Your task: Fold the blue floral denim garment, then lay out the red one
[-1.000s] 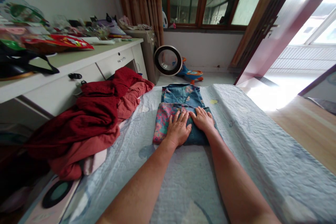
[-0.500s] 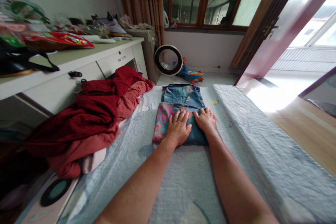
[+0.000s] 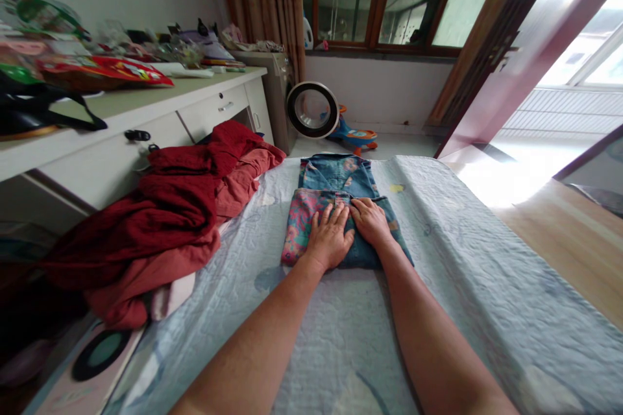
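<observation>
A folded floral shirt [image 3: 296, 233], blue with pink patches, lies on the pale quilted bed cover [image 3: 467, 272]. Its collar end points away from me, and the near part is folded over in a thick layer. My left hand [image 3: 331, 240] rests flat on the middle of that layer with the fingers stretched out. Beside it, my right hand [image 3: 372, 224] lies on the folded layer too, palm down, its fingers extended near the top fold. The two hands are close together, and neither grasps the cloth.
Crumpled dark red cloth [image 3: 185, 201] is heaped along the bed's left side. A white desk [image 3: 170, 136] crowded with small items stands beyond it. Past the far bed edge are an open round appliance door [image 3: 313, 110] and a blue-orange ride-on toy [image 3: 355, 135]. A doorway opens at right.
My right hand has slid left across the shirt, closer to my left hand, uncovering the shirt's right side. My left hand stays in nearly the same place.
</observation>
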A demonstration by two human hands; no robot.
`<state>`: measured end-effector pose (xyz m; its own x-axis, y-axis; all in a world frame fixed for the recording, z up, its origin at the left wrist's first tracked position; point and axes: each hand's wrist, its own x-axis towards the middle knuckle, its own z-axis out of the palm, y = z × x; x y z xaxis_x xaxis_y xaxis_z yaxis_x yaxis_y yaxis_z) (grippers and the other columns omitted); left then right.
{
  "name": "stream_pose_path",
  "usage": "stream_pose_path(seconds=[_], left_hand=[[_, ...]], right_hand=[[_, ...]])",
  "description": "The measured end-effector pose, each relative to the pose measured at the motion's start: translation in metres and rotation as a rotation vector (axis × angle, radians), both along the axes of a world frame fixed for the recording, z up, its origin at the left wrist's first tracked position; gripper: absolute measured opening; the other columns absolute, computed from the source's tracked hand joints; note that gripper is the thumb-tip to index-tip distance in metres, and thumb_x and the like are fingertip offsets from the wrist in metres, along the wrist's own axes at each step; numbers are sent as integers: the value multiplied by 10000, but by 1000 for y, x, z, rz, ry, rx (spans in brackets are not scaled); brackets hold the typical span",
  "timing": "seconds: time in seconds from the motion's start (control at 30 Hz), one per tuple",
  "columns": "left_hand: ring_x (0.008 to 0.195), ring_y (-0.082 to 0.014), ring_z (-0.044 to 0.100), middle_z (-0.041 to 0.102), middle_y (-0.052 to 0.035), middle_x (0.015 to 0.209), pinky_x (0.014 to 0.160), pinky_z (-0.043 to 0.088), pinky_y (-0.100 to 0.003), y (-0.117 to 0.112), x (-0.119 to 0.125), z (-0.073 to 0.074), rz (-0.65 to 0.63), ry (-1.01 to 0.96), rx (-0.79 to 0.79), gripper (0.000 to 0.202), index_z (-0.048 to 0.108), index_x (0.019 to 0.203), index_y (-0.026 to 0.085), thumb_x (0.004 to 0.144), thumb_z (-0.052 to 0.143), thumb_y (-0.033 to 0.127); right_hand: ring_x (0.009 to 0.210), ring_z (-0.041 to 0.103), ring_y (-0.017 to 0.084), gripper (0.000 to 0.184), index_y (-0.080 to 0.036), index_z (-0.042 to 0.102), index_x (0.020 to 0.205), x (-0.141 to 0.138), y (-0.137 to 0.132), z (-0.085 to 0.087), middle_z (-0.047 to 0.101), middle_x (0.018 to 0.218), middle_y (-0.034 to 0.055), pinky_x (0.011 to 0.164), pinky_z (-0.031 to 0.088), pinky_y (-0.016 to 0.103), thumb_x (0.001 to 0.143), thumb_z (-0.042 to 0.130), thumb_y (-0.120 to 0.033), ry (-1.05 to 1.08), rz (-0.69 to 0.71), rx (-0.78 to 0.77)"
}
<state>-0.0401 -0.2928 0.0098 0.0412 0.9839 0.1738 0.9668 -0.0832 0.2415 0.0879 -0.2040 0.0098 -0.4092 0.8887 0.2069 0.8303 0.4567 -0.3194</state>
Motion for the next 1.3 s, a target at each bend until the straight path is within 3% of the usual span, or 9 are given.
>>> stream_pose_path(seconds=[0.23,0.43,0.7,0.93,1.3], left_hand=[[1474,-258,191,265,-16,1602,1185,196,-539,0,0,-2,-1,-4,-1,600,237,1537,257,970,343,421],[1466,-266,209,270,-26,1600,1181,201,-542,2,-1,2,2,-15,-29,603,260,1527,238,966,361,436],[1293,-225,474,538,-58,1414,1109,341,-468,30,-3,26,11,-19,1,410,520,1331,246,998,321,378],[1378,-212,389,425,-37,1522,1135,319,-423,63,-14,13,-49,32,-20,458,467,1407,230,1006,294,369],[1361,-254,393,460,1,1498,1123,292,-495,64,-18,-1,69,10,41,483,431,1440,308,997,272,417]], right_hand=[[1376,365,199,469,-286,470,1410,-2,-2,1,456,1486,44,1127,246,424,1017,262,-438,-120,-72,-30],[1406,332,209,501,-271,432,1444,-3,-3,-1,412,1524,34,1143,232,438,1019,236,-448,-123,-78,-53],[1408,329,209,500,-281,426,1452,-2,-1,-6,409,1526,35,1148,224,447,1019,222,-424,-136,-84,-39],[1408,329,216,489,-292,443,1438,-3,-2,-3,415,1522,34,1146,227,460,1015,237,-424,-129,-84,-48],[1364,394,196,463,-240,496,1383,-4,-3,-4,475,1471,58,1140,238,399,1001,273,-378,-67,-135,-7]])
